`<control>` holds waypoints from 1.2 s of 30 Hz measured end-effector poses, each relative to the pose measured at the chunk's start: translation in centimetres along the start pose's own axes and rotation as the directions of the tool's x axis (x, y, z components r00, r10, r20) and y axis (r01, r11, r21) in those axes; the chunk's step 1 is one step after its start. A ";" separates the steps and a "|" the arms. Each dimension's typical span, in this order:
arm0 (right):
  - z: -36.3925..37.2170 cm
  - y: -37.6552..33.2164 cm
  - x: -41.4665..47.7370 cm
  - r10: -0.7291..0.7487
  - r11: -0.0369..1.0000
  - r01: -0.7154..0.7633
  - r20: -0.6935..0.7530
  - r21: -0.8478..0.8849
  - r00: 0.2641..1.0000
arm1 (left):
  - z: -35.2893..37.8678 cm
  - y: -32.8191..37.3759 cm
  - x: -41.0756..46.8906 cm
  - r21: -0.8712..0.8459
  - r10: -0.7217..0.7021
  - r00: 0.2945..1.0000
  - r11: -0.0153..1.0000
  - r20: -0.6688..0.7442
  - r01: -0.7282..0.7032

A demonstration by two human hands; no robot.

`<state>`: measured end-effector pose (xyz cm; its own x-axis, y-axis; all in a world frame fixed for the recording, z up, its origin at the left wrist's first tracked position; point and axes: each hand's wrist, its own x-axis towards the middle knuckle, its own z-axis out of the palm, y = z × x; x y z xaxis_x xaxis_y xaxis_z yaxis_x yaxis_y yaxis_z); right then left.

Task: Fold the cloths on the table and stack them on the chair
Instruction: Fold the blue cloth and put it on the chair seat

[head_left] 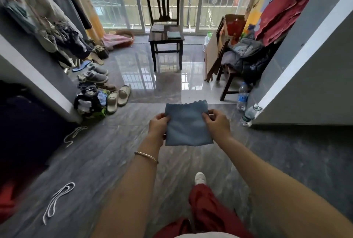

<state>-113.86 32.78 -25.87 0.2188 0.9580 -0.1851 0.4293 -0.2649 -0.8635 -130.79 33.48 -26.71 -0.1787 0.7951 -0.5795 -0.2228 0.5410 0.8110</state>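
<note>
Head view, entries by clock direction from the person.

1. Blue cloth (188, 124), 12 o'clock, close in: held flat in the air above the floor (133, 142), scalloped edge on the far side, straight edge nearest the body.
2. Left hand (158, 124): pinches the cloth's 9 o'clock edge, thumb on top and fingers curled beneath; bracelet (146, 155) on the wrist.
3. Right hand (216, 123): pinches the 3 o'clock edge near the far corner, fingertips bent onto the fabric.
4. Chair (165, 40), 12 o'clock, far, before the barred window. The seat carries a grey folded cloth (157, 27) at the back left and a teal folded cloth (173, 35) at the front right, apart from each other.
5. Open floor runs straight from the hands to the chair.
6. Slippers (119, 97) and piled shoes, 10 o'clock, edging that lane.
7. Water bottles (242, 96), 2 o'clock, against the wall corner; second chair (227, 77) heaped with clothes beyond them.
8. Rope (57, 201), 8 o'clock, loose on the floor.
9. White shoe (200, 178), 6 o'clock, below the cloth.
</note>
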 end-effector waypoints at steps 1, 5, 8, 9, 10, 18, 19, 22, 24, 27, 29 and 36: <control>0.3 -0.3 1.1 -0.006 1.000 0.006 0.014 -0.002 1.000 | 0.2 0.5 0.9 -0.007 0.004 1.000 1.000 -0.011 -0.004; 1.1 -1.5 5.4 -0.031 0.999 0.031 0.051 -0.014 0.998 | 1.1 2.6 4.1 -0.041 0.006 0.998 0.999 -0.056 -0.009; 1.2 -2.5 9.0 -0.040 0.999 0.042 0.065 -0.026 0.997 | 2.3 4.3 6.5 -0.052 0.012 0.996 0.999 -0.083 -0.016; 1.2 -2.9 10.4 -0.046 0.998 0.048 0.071 -0.030 0.996 | 2.8 5.1 7.4 -0.059 0.015 0.996 0.998 -0.089 -0.021; 1.2 -3.3 11.7 -0.051 0.998 0.053 0.078 -0.035 0.996 | 3.3 5.8 8.2 -0.070 0.022 0.995 0.997 -0.096 -0.029; 1.4 -6.4 20.8 -0.100 0.990 0.112 0.146 -0.080 0.984 | 6.1 10.7 14.4 -0.157 0.022 0.989 0.987 -0.149 -0.045; 1.5 -6.7 21.6 -0.103 0.989 0.118 0.158 -0.088 0.982 | 6.2 11.1 15.2 -0.167 0.025 0.987 0.985 -0.161 -0.052; 2.3 -7.5 23.5 -0.108 0.987 0.128 0.185 -0.102 0.977 | 6.2 12.2 17.4 -0.179 0.026 0.979 0.982 -0.200 -0.062; 2.9 -7.9 24.8 -0.100 0.987 0.123 0.197 -0.105 0.975 | 6.0 12.8 18.7 -0.190 0.028 0.977 0.979 -0.210 -0.069; 4.2 -8.5 26.5 -0.095 0.986 0.121 0.211 -0.115 0.973 | 5.4 13.7 20.7 -0.197 0.022 0.975 0.978 -0.219 -0.066; 5.2 -9.0 27.6 -0.090 0.987 0.115 0.210 -0.111 0.974 | 4.9 14.3 22.1 -0.192 0.021 0.975 0.979 -0.221 -0.064; 9.0 -11.8 31.4 -0.084 0.988 0.108 0.200 -0.110 0.976 | 2.4 17.3 27.2 -0.203 -0.023 0.981 0.979 -0.195 -0.017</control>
<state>-119.99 66.93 -25.72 0.0019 0.9794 -0.2020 0.5437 -0.1705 -0.8217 -137.24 65.09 -28.29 -0.3565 0.7138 -0.6028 -0.4092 0.4608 0.7876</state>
